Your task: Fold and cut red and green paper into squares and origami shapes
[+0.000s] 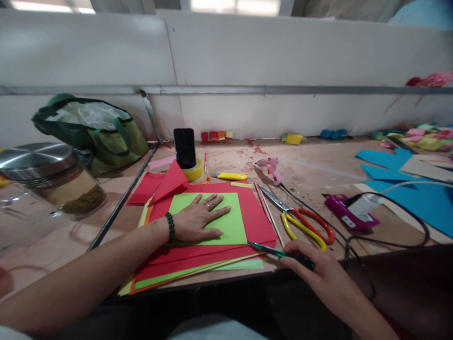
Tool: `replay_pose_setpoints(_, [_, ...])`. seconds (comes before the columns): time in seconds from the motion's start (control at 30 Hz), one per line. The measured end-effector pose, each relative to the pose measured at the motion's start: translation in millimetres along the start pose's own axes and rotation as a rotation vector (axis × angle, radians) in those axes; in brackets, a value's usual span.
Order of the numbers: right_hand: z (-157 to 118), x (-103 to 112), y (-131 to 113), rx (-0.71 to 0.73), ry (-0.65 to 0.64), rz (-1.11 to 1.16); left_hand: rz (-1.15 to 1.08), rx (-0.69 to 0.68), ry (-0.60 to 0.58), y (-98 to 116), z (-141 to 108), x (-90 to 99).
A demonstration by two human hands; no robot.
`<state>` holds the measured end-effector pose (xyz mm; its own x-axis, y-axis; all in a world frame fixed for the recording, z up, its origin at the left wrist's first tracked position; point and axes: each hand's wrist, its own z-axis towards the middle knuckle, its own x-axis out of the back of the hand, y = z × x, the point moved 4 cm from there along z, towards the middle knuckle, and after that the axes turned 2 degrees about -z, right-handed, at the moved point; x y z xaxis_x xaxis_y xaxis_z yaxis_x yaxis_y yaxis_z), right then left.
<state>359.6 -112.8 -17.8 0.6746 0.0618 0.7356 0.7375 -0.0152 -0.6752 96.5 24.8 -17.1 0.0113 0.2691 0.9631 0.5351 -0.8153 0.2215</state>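
My left hand [200, 218] lies flat with its fingers spread on a green sheet [235, 219], which rests on red paper [258, 219]. A green-beaded bracelet circles that wrist. Several coloured sheets are stacked beneath. My right hand [313, 264] is wrapped round a dark green-and-black tool [265, 249], a slim cutter or knife. Its tip meets the lower right corner of the green sheet. Just beyond this hand lie scissors [295, 215] with red and yellow handles, beside a thin pencil-like stick [264, 204].
A phone [184, 147] stands at a yellow tape roll [193, 172]. Behind the stack lies a yellow cutter [233, 176]. A pink glue gun [272, 170], corded purple power strip [350, 212] and blue paper [417, 203] are rightward; a glass jar [79, 196] and green bag [116, 148] leftward.
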Motion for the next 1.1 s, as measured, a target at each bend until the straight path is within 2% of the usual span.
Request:
replay_pose_setpoints(0.27, [8.0,-5.8,-8.0,-0.001,-0.045,0.165,-0.005,0.001,0.023,0.6,-0.4,-0.9])
replay_pose_setpoints(0.43, [10.5,0.1,-6.7,0.028,0.036,0.136,-0.015,-0.002,0.036,0.0,-1.0,-1.6])
replay_pose_setpoints(0.7, [7.7,-3.2,-4.6,0.05,-0.001,0.116,-0.021,0.011,0.019,0.3,-0.6,-2.0])
replay_pose_setpoints(0.83, [8.1,-3.3,-5.6,0.061,0.041,0.086,-0.014,0.016,0.021,0.9,-0.8,-1.7])
replay_pose_setpoints(1.0, [6.5,-5.2,-9.0,0.06,0.003,0.088,-0.027,0.009,0.041,0.8,-0.9,-2.2])
replay_pose_setpoints(1.1, [5.8,-5.1,-11.7,0.064,0.035,0.063,-0.034,0.007,0.045,-0.2,-1.6,-2.0])
